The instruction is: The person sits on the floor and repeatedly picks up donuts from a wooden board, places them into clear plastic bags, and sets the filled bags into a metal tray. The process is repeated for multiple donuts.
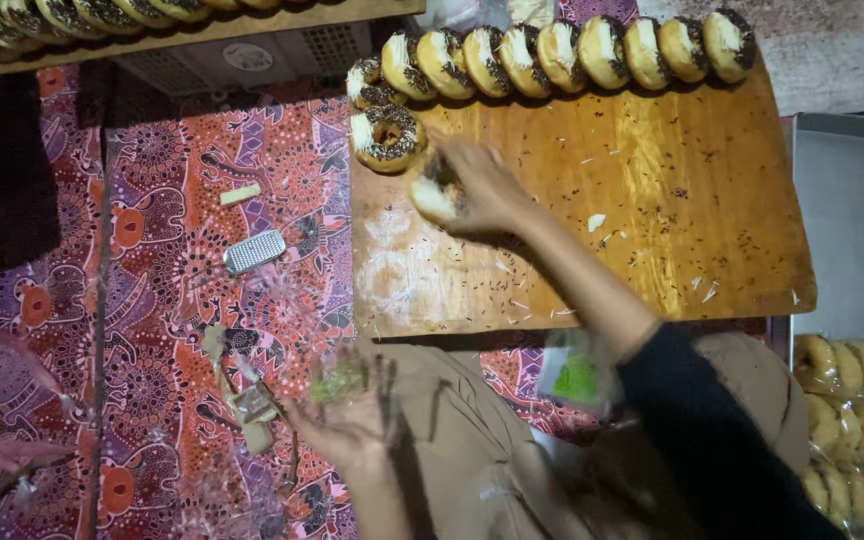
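right hand [477, 190]: reaches out over the wooden board [652, 200], fingers closed around a doughnut [434, 195] with white icing and dark sprinkles, held just above the board's near-left part. the sleeve is dark and the forearm runs back toward the lower right.

left hand [347, 425]: low in the view, over the lap, palm up and fingers loosely curled about a clear plastic wrapper [337, 382]; blurred, so how firm the hold is cannot be told.

relation: the held doughnut lies up and to the right of the left hand, well apart from it, with the board's near edge between them. the right hand is the nearer one, already on it.

doughnut beside it [387, 138]: flat on the board, ring facing up, just beyond the held one.

row of doughnuts [562, 52]: stood on edge along the board's far side, leaning one on another.

patterned cloth [172, 250]: red and purple, under everything; a small silver grater-like object [254, 251] lies on it.

bagged doughnuts [857, 430]: at the right edge, below a metal tray [852, 210].
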